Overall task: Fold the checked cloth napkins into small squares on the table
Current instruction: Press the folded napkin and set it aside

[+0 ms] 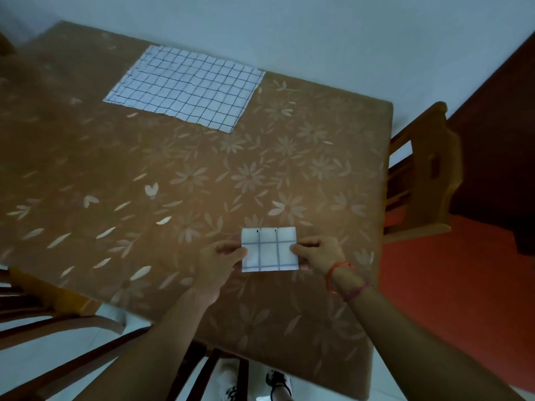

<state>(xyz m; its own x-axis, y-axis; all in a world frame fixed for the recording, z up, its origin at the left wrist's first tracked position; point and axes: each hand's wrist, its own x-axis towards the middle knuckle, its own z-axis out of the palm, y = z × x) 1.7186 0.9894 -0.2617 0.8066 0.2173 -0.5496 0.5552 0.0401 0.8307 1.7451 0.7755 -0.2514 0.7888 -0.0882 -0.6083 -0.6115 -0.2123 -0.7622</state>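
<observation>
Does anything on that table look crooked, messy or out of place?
Nothing stands out. The folded napkin is a neat small square pinched between the left hand and right hand; the unfolded napkin lies flat near the far edge of the table.

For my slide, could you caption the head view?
Left hand and right hand pinch a folded napkin; an unfolded napkin lies beyond.

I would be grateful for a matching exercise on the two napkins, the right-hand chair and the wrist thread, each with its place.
Things: 1 folded napkin; 2 spread napkin; 3 wooden chair; 4 red thread.
Places: A beside the table's right edge; B pinched between left hand and right hand; C round the right hand's wrist; D flat at the table's far side.
Pairs: 1-B, 2-D, 3-A, 4-C.
</observation>
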